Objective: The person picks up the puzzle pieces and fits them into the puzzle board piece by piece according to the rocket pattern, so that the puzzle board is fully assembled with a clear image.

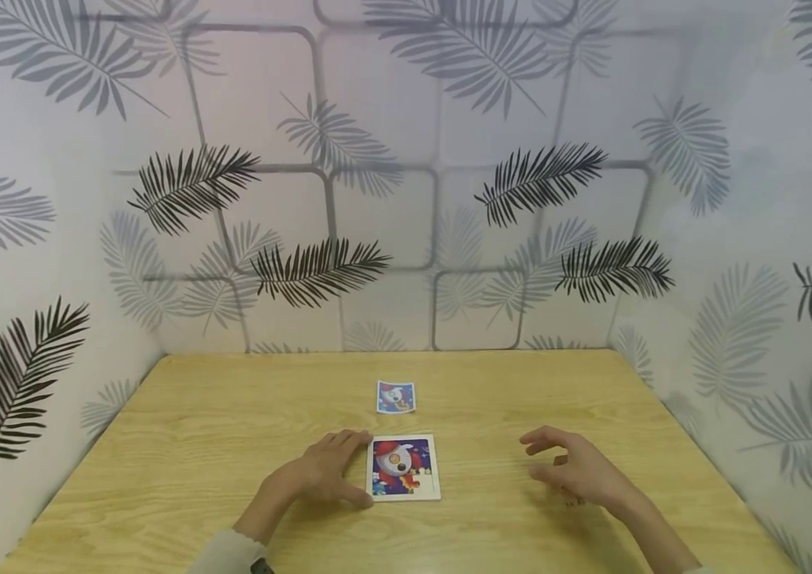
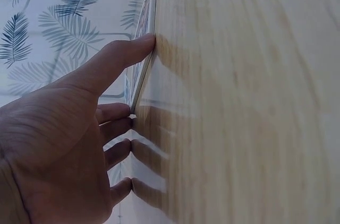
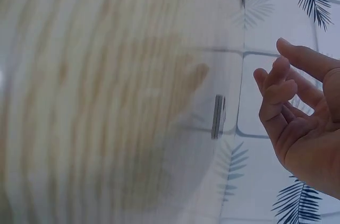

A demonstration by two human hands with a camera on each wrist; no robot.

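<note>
A square picture puzzle [image 1: 402, 466] with a white border and a cartoon figure lies on the wooden table. Bare pale backing shows at its lower right. Along its left side rests my left hand [image 1: 327, 472], index fingertip at the far corner and thumb at the near one. In the left wrist view, the thumb [image 2: 119, 57] touches the board's thin edge, fingers spread. To the right, my right hand [image 1: 581, 469] hovers over the table, fingers loosely bent and holding nothing visible. A small grey flat piece [image 3: 218, 117] sits on the table close to it, mostly hidden in the head view.
Beyond the puzzle lies a small picture card [image 1: 396, 397] with a similar cartoon figure. The wooden table [image 1: 233, 414] meets leaf-patterned walls [image 1: 406, 207] at the back and both sides.
</note>
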